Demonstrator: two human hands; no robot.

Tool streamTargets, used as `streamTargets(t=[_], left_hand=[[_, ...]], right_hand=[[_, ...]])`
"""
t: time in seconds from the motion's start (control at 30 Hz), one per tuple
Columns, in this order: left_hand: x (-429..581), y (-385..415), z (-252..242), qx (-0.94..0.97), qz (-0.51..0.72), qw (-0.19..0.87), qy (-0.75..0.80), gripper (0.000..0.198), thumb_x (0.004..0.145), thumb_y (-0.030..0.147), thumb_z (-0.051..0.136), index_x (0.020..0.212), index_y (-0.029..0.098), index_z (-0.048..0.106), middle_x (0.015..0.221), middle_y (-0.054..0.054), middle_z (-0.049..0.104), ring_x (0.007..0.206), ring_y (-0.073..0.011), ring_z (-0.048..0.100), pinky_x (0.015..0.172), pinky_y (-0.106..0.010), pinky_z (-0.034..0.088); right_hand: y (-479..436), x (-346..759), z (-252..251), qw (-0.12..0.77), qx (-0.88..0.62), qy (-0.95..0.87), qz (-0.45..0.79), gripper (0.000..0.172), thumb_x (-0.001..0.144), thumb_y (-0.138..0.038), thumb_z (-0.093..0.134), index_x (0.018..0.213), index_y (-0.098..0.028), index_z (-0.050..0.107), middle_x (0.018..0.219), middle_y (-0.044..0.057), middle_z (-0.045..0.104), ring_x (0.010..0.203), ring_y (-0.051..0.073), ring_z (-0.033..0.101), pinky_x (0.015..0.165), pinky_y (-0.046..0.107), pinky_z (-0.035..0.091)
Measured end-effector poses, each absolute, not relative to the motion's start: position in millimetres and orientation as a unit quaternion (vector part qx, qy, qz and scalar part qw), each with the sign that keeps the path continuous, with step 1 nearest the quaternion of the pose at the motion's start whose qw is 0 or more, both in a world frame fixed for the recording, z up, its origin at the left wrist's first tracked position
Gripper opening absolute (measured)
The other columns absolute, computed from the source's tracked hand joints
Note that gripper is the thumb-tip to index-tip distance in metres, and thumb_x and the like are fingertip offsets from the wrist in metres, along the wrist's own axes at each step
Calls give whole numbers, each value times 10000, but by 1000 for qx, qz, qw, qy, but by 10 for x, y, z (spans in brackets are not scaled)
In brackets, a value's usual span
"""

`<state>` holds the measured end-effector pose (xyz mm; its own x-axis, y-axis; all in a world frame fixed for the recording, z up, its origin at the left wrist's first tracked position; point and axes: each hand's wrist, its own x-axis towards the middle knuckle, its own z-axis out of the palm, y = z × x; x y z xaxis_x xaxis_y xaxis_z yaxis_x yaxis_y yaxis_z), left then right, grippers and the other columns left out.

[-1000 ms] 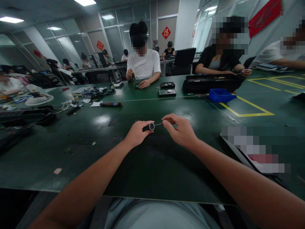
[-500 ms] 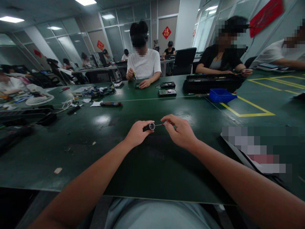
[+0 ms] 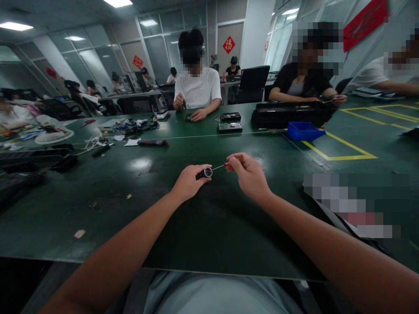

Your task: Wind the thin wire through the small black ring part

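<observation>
My left hand [image 3: 187,183] grips a small black cylindrical part [image 3: 207,172] whose round, silver-rimmed end faces me. Closed around a thin screwdriver [image 3: 220,166], my right hand [image 3: 252,176] pinches its reddish handle between thumb and fingers. The slim metal shaft slants down to the left, and its tip meets the side of the part near the rim. Whether a screw sits under the tip is too small to tell. Both hands are above the green tabletop [image 3: 183,244], and most of the handle is hidden by my right fingers.
Across the table a person in a white shirt [image 3: 198,87] works on a small device. Two drive-like devices [image 3: 230,127], a long black housing [image 3: 291,115] and a blue bin [image 3: 304,131] lie ahead. A dark cylindrical tool [image 3: 152,142], cables and a white fan [image 3: 54,135] are to the left.
My right hand has tilted the screwdriver, so its handle end is higher and the shaft slopes. Its fingers have closed more around the handle. My left hand has barely moved.
</observation>
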<state>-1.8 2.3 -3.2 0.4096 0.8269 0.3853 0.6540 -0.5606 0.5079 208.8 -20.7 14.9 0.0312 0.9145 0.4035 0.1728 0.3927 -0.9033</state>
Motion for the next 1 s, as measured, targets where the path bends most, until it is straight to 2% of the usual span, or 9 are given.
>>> streamTargets(t=[0.1, 0.2, 0.33, 0.47, 0.6, 0.7, 0.83, 0.93, 1.0], left_hand=[[-49, 38, -10, 849, 309, 109, 415, 410, 879, 240, 696, 1282, 269, 626, 1253, -50, 682, 1159, -233, 604, 1086, -487, 374], [-76, 69, 2, 861, 287, 91, 409, 395, 892, 253, 683, 1281, 282, 621, 1275, -44, 673, 1201, -231, 583, 1136, -530, 285], [-69, 94, 2, 859, 258, 105, 430, 393, 895, 265, 676, 1284, 265, 621, 1258, -60, 676, 1195, -239, 578, 1103, -499, 329], [-50, 79, 9, 849, 262, 123, 443, 401, 890, 295, 680, 1285, 252, 623, 1183, -65, 694, 1119, -246, 604, 1056, -471, 389], [-50, 65, 22, 816, 307, 167, 460, 364, 881, 276, 675, 1235, 206, 634, 1217, -81, 665, 1134, -248, 599, 1031, -419, 434], [-65, 74, 26, 780, 350, 220, 470, 395, 897, 264, 632, 1283, 205, 575, 1245, -84, 642, 1145, -235, 591, 1038, -407, 432], [-93, 68, 63, 748, 364, 324, 450, 375, 952, 298, 504, 1317, 214, 486, 1163, -81, 632, 996, -190, 612, 927, -370, 478], [-104, 29, 145, 759, 320, 357, 440, 278, 954, 397, 496, 1137, 198, 559, 971, -51, 636, 806, -167, 599, 759, -320, 487], [-108, -2, 215, 782, 275, 345, 440, 278, 942, 440, 513, 1039, 193, 599, 877, -34, 632, 742, -165, 588, 703, -307, 468]], right_hand=[[-102, 2112, 100, 619, -415, -504, 437, 275, 891, -488, 581, 862, -216, 611, 774, 22, 630, 704, 166, 612, 725, 357, 532], [-13, 2157, 60, 600, -428, -446, 508, 308, 876, -509, 595, 778, -218, 584, 680, 4, 574, 618, 155, 577, 687, 357, 544], [13, 2173, 40, 608, -468, -468, 438, 281, 897, -481, 579, 806, -215, 575, 708, 11, 599, 619, 151, 586, 626, 329, 517], [-35, 2154, 59, 608, -476, -507, 384, 273, 920, -471, 550, 837, -213, 581, 735, 18, 620, 644, 151, 586, 646, 333, 518], [-72, 2161, 86, 616, -483, -516, 348, 243, 936, -449, 529, 897, -215, 584, 793, 24, 636, 702, 159, 606, 682, 340, 519], [-93, 2173, 102, 611, -485, -534, 324, 237, 938, -452, 530, 970, -222, 577, 834, 21, 642, 707, 157, 605, 676, 338, 513], [-137, 2170, 123, 588, -495, -572, 286, 222, 950, -421, 509, 1018, -220, 574, 861, 32, 654, 717, 159, 611, 674, 336, 509], [-157, 2160, 130, 575, -495, -591, 275, 220, 955, -422, 498, 999, -222, 579, 848, 33, 659, 725, 165, 617, 683, 340, 509], [-159, 2155, 130, 572, -492, -597, 273, 215, 954, -419, 497, 991, -225, 580, 848, 34, 663, 735, 167, 622, 689, 339, 510]])
